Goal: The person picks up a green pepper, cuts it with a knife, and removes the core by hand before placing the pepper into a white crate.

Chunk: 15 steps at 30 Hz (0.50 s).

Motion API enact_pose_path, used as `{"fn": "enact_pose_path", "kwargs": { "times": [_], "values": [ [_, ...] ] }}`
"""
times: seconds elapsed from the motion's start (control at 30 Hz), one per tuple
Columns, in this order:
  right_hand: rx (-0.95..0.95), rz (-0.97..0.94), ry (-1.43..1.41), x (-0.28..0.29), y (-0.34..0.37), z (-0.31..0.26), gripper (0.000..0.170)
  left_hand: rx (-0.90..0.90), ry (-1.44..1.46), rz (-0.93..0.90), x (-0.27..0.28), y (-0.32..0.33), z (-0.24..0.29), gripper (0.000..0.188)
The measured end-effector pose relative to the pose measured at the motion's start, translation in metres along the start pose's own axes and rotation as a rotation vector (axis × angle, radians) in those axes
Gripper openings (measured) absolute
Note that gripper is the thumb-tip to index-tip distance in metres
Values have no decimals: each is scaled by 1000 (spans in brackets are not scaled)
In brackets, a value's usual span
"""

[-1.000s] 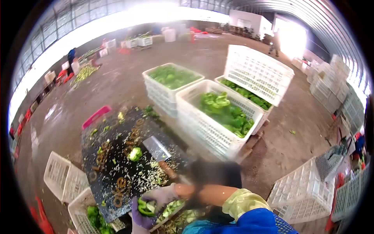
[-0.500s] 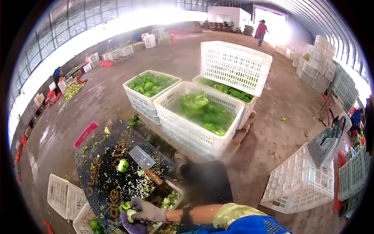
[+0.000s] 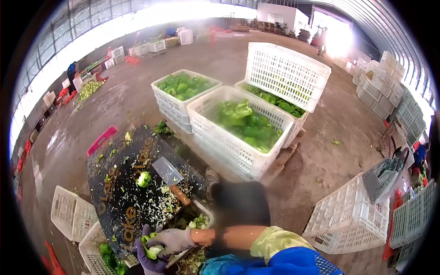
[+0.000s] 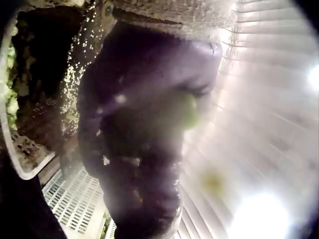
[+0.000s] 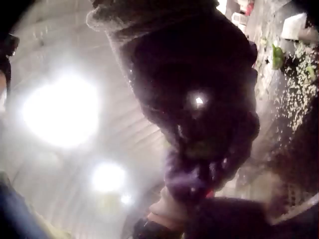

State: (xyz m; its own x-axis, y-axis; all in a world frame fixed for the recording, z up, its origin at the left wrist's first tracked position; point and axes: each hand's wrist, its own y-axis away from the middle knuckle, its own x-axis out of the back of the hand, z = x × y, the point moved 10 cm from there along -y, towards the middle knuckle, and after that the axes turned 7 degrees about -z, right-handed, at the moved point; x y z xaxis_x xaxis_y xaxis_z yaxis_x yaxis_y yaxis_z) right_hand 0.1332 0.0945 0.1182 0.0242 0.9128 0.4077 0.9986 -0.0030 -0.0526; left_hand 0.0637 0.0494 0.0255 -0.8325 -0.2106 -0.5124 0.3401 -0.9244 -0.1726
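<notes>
At the near edge of the dark lettered board point(image 3: 103, 201), both gloved hands are together on a cut green bell pepper point(image 3: 150, 248). My left hand point(image 3: 149, 262), in a purple-palmed glove, holds it from below and the side. The curled purple fingers of my left hand point(image 4: 144, 109) leave a bit of green showing in the left wrist view. My right hand point(image 3: 170, 241) reaches across and grips the pepper from above, its fingers partly hiding it. On the board lie a cleaver point(image 3: 167, 171) with a wooden handle and a pale green pepper point(image 3: 143, 179) among scattered seeds.
A bin of pepper scraps point(image 3: 199, 222) sits beside the board, below my right forearm. White crates of green peppers point(image 3: 220, 142) stand ahead. At the lower left is a crate point(image 3: 89, 245) with peppers in it. A striped bag point(image 3: 382, 181) hangs on a crate at right.
The head view has swung and shifted between frames. Both hands stay on the pepper while it turns: its hollow side faced up earlier, and now a pale inner part shows.
</notes>
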Motion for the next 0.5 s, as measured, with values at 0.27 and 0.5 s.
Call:
{"fn": "enact_pose_path", "kwargs": {
  "times": [0.27,0.5],
  "values": [
    [-140,216,-12,5,5,38,52,-40,-620,14,-40,1,36,43],
    [-199,598,90,8,6,57,31,73,276,294,7,11,-16,44]
  ]
}}
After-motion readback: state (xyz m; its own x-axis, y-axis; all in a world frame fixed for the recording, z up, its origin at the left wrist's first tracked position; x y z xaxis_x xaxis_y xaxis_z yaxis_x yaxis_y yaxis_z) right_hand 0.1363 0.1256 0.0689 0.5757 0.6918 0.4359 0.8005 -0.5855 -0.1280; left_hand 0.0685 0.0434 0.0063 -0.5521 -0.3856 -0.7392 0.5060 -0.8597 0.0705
